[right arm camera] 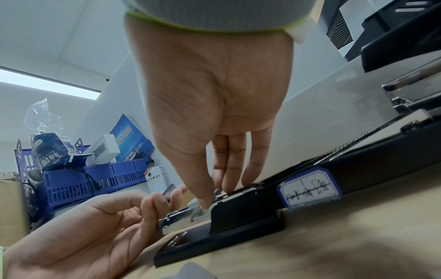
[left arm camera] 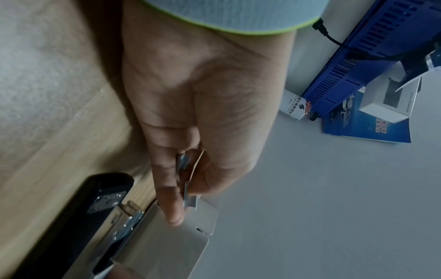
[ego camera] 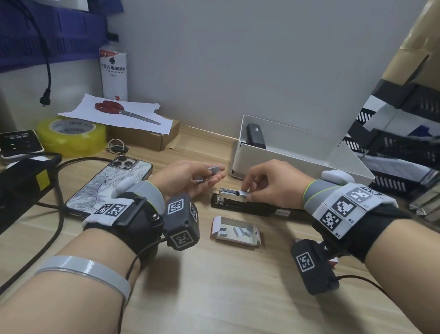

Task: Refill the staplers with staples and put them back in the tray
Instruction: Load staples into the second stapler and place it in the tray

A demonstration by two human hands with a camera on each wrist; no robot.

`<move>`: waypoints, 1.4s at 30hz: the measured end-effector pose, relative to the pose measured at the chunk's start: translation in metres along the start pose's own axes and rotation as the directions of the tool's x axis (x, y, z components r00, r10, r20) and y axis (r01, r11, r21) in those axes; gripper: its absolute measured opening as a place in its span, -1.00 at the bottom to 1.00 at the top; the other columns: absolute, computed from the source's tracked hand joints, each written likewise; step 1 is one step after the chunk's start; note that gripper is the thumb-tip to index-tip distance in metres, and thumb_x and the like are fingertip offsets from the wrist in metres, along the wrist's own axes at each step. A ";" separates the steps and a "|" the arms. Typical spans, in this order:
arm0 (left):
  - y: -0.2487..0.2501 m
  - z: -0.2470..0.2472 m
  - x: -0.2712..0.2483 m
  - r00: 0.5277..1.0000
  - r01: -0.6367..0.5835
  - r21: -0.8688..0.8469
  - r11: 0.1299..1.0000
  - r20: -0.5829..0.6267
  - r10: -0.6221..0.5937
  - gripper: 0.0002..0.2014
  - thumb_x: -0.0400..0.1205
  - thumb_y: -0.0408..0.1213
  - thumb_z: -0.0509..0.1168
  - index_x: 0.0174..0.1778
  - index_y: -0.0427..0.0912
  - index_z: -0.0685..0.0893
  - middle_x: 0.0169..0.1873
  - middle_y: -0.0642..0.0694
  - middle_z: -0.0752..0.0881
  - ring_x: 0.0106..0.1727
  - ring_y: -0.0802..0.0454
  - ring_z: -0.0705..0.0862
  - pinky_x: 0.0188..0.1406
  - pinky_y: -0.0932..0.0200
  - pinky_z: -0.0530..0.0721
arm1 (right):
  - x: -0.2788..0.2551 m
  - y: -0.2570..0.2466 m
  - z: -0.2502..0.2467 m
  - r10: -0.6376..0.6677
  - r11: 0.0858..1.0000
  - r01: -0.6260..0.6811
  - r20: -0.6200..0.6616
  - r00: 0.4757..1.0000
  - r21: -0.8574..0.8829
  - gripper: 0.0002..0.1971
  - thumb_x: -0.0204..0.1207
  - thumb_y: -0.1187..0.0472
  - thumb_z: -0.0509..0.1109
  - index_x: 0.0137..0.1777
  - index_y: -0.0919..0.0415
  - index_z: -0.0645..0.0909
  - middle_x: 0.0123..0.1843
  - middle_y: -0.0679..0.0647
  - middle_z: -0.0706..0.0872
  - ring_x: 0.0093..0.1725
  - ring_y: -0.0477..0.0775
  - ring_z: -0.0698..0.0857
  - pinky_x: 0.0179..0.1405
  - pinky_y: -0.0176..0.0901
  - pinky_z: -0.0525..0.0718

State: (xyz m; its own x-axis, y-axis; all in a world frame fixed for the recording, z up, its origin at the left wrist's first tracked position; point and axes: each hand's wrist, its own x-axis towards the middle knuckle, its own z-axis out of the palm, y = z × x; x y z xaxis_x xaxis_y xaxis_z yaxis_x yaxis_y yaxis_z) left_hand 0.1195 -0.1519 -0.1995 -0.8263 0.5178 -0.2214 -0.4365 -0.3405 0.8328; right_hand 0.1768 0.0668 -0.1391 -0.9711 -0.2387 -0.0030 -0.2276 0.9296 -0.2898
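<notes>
A black stapler [ego camera: 242, 204] lies opened flat on the wooden table, its metal magazine [ego camera: 228, 193] bared. My right hand [ego camera: 247, 194] pinches a short staple strip [ego camera: 245, 194] down onto the magazine; in the right wrist view its fingertips [right arm camera: 207, 202] sit on the stapler [right arm camera: 241, 213]. My left hand [ego camera: 211, 175] hovers just left of it, palm up, holding more staple strips [ego camera: 214, 170], also seen in the left wrist view as staple strips [left arm camera: 188, 190]. An open staple box [ego camera: 236, 231] lies in front. Behind, a white tray [ego camera: 303, 160] holds another black stapler [ego camera: 255, 136].
A phone [ego camera: 109, 184], a yellow tape roll [ego camera: 71, 134], red scissors [ego camera: 123, 110] on paper, a cardboard box [ego camera: 147, 137] and a power strip [ego camera: 9, 189] with cables fill the left. Black baskets [ego camera: 409, 150] stand on the right. A bottle [ego camera: 114, 74] stands by the wall.
</notes>
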 end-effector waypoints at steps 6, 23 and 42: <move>0.000 0.000 0.001 1.000 -0.004 -0.017 1.000 -0.006 0.004 -0.76 0.71 -0.50 0.26 0.24 -0.49 0.71 0.16 -0.39 0.82 0.03 -0.01 0.82 0.09 0.19 0.77 | 0.001 0.000 0.002 -0.011 1.000 0.011 0.022 1.000 -0.013 -0.83 0.35 0.15 0.60 -0.05 0.01 0.80 -0.24 -0.07 0.77 -0.31 -0.16 0.64 -0.22 -0.34 0.59; -0.005 0.007 -0.002 0.988 -0.140 0.098 0.985 0.076 0.133 -0.71 0.48 -0.47 0.47 0.14 -0.35 0.81 0.05 -0.29 0.85 0.02 -0.02 0.86 -0.08 0.33 0.81 | -0.009 -0.004 -0.008 0.004 0.993 0.007 -0.092 0.996 0.122 -0.88 0.58 0.17 0.36 -0.01 0.05 0.73 -0.25 -0.16 0.86 -0.28 -0.26 0.72 -0.03 -0.18 0.72; -0.004 0.018 -0.007 0.981 -0.132 -0.167 0.977 0.119 0.153 -0.74 0.79 -0.42 0.08 0.14 -0.47 0.65 -0.08 -0.33 0.84 -0.01 -0.12 0.84 0.17 0.02 0.76 | 0.022 -0.044 0.016 -0.275 0.961 0.276 -0.252 0.928 -0.033 -0.86 0.40 0.14 0.50 -0.06 -0.02 0.80 -0.21 -0.11 0.60 -0.15 -0.01 0.65 -0.03 0.00 0.69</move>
State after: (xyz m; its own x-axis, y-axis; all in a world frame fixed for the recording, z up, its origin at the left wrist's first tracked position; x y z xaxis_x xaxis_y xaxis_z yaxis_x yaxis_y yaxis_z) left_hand 0.1334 -0.1401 -0.1925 -0.8351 0.5493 -0.0295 -0.3767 -0.5319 0.7584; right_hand 0.1668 0.0163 -0.1413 -0.8566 -0.4062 0.3184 -0.4886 0.8367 -0.2473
